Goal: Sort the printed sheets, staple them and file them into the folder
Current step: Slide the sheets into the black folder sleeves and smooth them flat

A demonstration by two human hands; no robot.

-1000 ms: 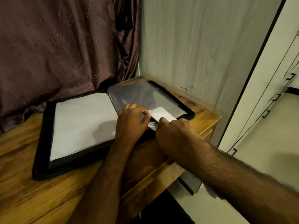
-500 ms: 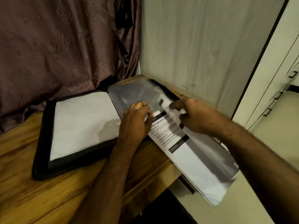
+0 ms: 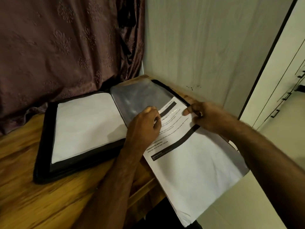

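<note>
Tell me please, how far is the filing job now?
Done: the folder lies open on the table, with a white sheet on its left side. In hand: the right hand feeds the printed sheets into the plastic sleeve, which the left hand holds. Left: most of the sheets hang outside. No staple is visible.

COUNT OF ITEMS ON VIEW

Folder [image 3: 44, 146], black, open: one. Printed sheets [image 3: 189, 162], stacked bundle: one, sheet number not discernible. Clear sleeve [image 3: 140, 95]: one. Blank white page [image 3: 85, 126]: one. Hands: two, left hand [image 3: 143, 126] and right hand [image 3: 208, 116]. Wooden table [image 3: 41, 195]: one. Curtain [image 3: 57, 47]: one
</note>
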